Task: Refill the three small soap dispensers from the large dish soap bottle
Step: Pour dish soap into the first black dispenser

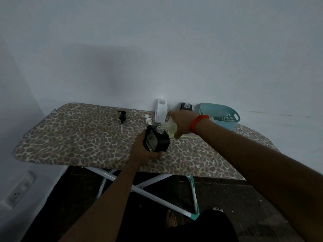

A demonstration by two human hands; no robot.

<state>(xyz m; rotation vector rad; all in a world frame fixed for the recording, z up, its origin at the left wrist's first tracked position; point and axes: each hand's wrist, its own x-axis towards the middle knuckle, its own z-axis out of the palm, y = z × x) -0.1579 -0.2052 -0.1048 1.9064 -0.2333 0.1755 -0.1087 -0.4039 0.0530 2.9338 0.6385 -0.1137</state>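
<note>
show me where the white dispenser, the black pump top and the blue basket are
white dispenser [161, 112], head view, on its front face below the open neck.
black pump top [122, 116], head view, on its collar, lying on the board.
blue basket [227, 124], head view, on its outer front wall.

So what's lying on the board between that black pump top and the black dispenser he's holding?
In the head view, a white pump top lies between the black pump top and the black dispenser; otherwise bare board.
</note>
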